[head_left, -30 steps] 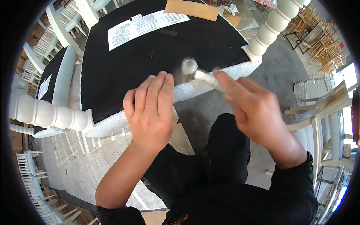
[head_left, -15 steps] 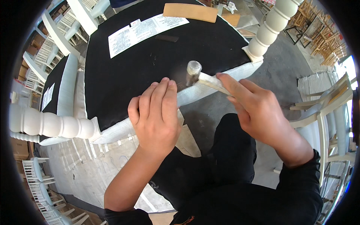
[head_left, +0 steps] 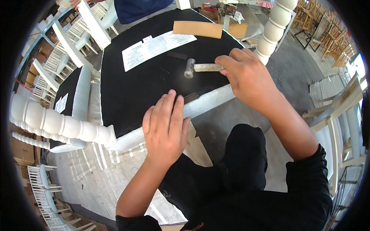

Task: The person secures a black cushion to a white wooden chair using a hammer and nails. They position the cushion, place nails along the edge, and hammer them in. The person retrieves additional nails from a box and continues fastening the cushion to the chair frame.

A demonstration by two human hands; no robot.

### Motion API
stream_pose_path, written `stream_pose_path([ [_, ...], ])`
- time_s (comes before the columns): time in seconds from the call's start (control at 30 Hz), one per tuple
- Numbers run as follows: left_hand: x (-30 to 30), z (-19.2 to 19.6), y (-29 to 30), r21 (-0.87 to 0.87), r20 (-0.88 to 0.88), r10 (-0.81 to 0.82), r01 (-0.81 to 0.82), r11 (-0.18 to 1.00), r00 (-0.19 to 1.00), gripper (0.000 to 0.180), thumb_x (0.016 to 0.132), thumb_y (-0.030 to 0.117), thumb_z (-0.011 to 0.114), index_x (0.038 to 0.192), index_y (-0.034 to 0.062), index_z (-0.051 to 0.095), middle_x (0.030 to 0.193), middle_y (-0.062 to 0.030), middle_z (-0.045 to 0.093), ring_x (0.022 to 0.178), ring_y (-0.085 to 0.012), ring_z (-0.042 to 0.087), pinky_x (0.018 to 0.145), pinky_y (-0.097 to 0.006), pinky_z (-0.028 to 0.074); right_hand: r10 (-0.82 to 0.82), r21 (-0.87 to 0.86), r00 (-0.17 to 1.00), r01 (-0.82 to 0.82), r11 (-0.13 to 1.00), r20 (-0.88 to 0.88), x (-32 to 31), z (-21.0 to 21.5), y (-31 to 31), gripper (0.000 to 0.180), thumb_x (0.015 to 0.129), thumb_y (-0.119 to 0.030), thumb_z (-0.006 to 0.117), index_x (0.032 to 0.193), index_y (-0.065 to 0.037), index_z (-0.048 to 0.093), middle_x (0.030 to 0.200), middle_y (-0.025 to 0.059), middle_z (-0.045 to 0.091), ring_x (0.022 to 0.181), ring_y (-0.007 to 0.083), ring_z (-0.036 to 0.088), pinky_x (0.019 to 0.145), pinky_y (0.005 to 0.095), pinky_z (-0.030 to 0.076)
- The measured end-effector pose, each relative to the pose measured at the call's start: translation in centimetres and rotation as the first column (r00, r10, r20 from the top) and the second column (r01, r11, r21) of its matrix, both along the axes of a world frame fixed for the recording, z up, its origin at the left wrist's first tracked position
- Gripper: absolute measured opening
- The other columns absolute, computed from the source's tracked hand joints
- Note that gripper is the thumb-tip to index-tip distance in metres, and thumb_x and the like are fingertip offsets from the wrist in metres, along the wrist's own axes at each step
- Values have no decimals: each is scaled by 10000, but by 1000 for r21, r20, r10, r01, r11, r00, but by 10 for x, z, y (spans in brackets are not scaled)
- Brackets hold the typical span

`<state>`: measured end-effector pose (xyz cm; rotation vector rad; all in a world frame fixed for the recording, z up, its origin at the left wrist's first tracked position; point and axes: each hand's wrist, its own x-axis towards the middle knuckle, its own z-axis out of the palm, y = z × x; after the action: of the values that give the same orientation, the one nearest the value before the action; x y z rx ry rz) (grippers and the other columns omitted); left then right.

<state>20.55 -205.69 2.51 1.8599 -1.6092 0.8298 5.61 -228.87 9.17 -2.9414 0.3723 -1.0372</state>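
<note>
My left hand (head_left: pixel 165 133) rests on the front edge of an upturned chair seat with a black fabric underside (head_left: pixel 146 84) and a pale woven side (head_left: pixel 212 103). Its fingers are stretched out. Right beside the fingertips, a small dark strip (head_left: pixel 190 97) lies along the edge. My right hand (head_left: pixel 246 77) is closed round the light-coloured handle of a hammer (head_left: pixel 189 68), whose metal head appears over the black underside, beyond the strip. Farther back lies a second dark strip (head_left: pixel 177 56).
A white printed sheet (head_left: pixel 142 52) and a tan curved block (head_left: pixel 197 29) are on the underside. White turned legs (head_left: pixel 65 123) rise from the seat's corners. Another upturned chair (head_left: pixel 79 96) stands at left. Someone in dark blue clothing (head_left: pixel 142 8) is at the far side.
My right hand has moved the hammer up and away from the front edge. The strip beside my left fingertips now shows plainly. My left fingers have spread slightly, and the whole view has shifted.
</note>
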Motion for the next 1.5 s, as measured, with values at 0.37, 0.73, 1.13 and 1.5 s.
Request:
stream_pose_path([
  [0.37, 4, 0, 6, -12, -33, -39, 38, 999, 999, 624, 836, 117, 876, 1424, 2, 699, 1452, -150, 717, 1354, -324, 679, 1134, -475, 474, 124, 118, 984, -109, 987, -126, 23, 25, 1, 165, 902, -2, 773, 1050, -13, 701, 1026, 182, 683, 1031, 394, 690, 904, 497, 563],
  [0.73, 4, -9, 6, -118, -63, -92, 84, 989, 994, 567, 838, 72, 855, 1381, -13, 717, 1440, -165, 722, 1326, -331, 695, 1122, -471, 481, 344, -1, 904, -356, 935, -252, 115, 21, 20, 38, 895, -60, 776, 879, -33, 754, 898, 131, 718, 943, 361, 731, 858, 471, 599],
  [1.13, 4, -11, 6, -173, -78, -105, 90, 981, 991, 526, 845, 47, 827, 1359, -10, 731, 1417, -157, 735, 1323, -321, 696, 1165, -483, 449, 278, -93, 909, -321, 943, -312, 125, 21, 27, 103, 863, -92, 741, 930, -15, 751, 954, 198, 755, 955, 403, 759, 892, 485, 618],
  [1.5, 1, -18, 28, -137, -148, 56, -76, 988, 987, 550, 862, 99, 854, 1393, 30, 729, 1413, -117, 734, 1356, -309, 674, 1267, -507, 332, 678, 656, 662, -361, 663, -321, 81, 56, 28, 56, 974, -36, 718, 970, -3, 672, 870, 40, 669, 777, 115, 622, 692, 296, 500],
])
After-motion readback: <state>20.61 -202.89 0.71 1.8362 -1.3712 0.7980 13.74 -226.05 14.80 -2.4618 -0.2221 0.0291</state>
